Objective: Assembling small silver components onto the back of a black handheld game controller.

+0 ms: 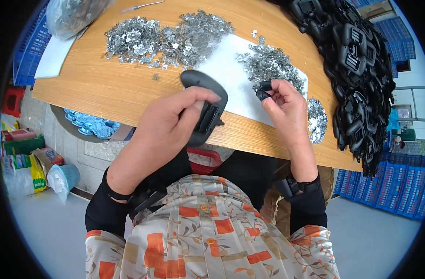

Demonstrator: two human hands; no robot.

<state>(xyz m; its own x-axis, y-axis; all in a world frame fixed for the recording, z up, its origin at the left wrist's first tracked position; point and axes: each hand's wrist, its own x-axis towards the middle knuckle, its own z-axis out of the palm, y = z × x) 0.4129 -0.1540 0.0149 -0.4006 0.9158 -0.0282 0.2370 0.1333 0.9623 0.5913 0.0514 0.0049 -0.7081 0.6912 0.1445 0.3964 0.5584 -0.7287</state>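
Note:
My left hand [168, 118] is closed round a black plastic housing [203, 86], tilted above the near edge of the table. Its rounded end points away from me, and a recess with slots shows beside my fingers. Black covers sit on the thumb and forefinger of my right hand [287, 104]. These two fingertips pinch a small metal clip [256, 88], partly hidden by them. Just beyond, a pile of small silver metal clips [273, 65] lies on a white sheet [236, 56].
More metal clips [133, 39] are heaped at the far left of the wooden table [105, 88]. Flat silver pieces [317, 122] lie right of my right hand. Black housings [357, 60] are stacked along the right edge. Below the table's left side, a bin holds light-blue pieces [91, 124].

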